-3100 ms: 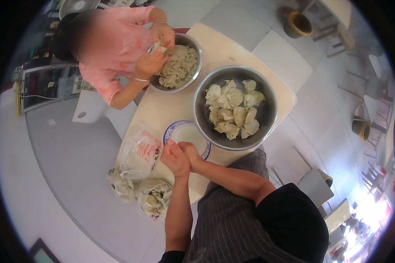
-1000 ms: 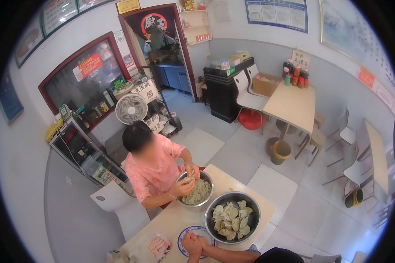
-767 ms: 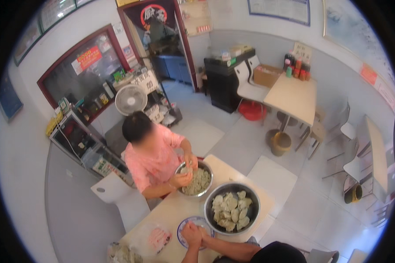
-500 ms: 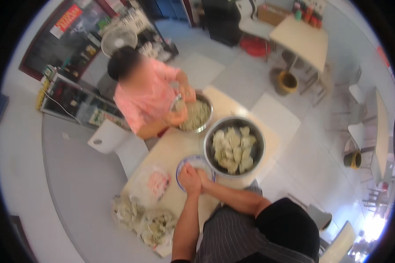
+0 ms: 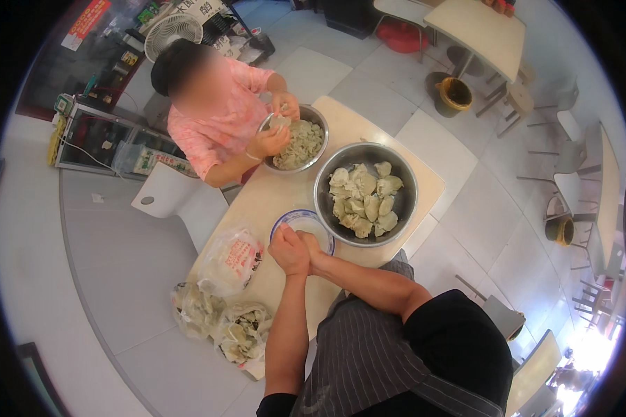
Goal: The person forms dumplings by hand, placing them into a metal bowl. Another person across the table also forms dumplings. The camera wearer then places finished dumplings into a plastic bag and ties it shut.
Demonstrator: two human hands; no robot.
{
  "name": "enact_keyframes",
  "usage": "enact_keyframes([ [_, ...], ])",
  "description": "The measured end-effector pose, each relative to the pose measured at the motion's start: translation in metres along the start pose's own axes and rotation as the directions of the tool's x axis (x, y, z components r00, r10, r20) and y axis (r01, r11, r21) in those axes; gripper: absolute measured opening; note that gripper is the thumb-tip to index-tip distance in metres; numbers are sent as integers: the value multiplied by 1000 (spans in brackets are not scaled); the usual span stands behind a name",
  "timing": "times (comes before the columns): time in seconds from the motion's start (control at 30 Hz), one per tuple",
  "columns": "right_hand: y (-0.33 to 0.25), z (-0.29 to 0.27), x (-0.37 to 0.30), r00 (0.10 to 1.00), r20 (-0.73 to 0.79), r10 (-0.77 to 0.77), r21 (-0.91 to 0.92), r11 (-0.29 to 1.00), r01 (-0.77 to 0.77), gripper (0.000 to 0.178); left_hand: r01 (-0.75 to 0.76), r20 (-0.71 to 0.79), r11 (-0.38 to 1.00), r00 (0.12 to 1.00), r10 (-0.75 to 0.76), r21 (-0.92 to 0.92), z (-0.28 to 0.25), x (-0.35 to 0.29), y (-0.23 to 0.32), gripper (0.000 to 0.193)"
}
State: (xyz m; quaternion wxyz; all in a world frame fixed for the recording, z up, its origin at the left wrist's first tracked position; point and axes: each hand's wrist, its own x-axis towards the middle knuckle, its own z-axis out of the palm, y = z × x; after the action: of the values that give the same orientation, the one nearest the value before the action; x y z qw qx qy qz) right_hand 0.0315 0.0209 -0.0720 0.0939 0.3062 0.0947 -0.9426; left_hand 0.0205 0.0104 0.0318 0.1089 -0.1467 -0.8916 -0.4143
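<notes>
My left hand (image 5: 289,251) and my right hand (image 5: 315,251) are pressed together, both closed, over a white plate with a blue rim (image 5: 301,213). Whatever lies between my palms is hidden. Just beyond them to the right stands a large steel bowl (image 5: 409,217) holding pale grey-green, mushroom-like pieces (image 5: 365,198). To the left of my hands lies a white plastic bag with red print (image 5: 233,260). Nearer me, two clear bags (image 5: 242,333) hold more such pieces.
Across the pale table (image 5: 424,174), a person in a pink top (image 5: 222,118) holds a pale piece above a smaller steel bowl (image 5: 323,142) of torn bits. A white chair (image 5: 177,194) stands at the table's left. A bin (image 5: 453,96) sits on the floor beyond.
The view has shifted, so the table and bowls sit higher in the picture. My hands stay clasped over the plate. The other person's hands still work above the smaller bowl.
</notes>
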Motion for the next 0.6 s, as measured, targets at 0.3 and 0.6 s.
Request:
enact_keyframes([
  [0.3, -1, 8, -16, 997, 61, 42, -1, 999, -42, 34, 33, 2, 999, 999, -33, 32, -5, -4, -2, 36],
  [0.6, 0, 8, -17, 996, 80, 43, -29, 999, -41, 37, 27, -26, 999, 999, -27, 22, -8, -5, 0, 36],
])
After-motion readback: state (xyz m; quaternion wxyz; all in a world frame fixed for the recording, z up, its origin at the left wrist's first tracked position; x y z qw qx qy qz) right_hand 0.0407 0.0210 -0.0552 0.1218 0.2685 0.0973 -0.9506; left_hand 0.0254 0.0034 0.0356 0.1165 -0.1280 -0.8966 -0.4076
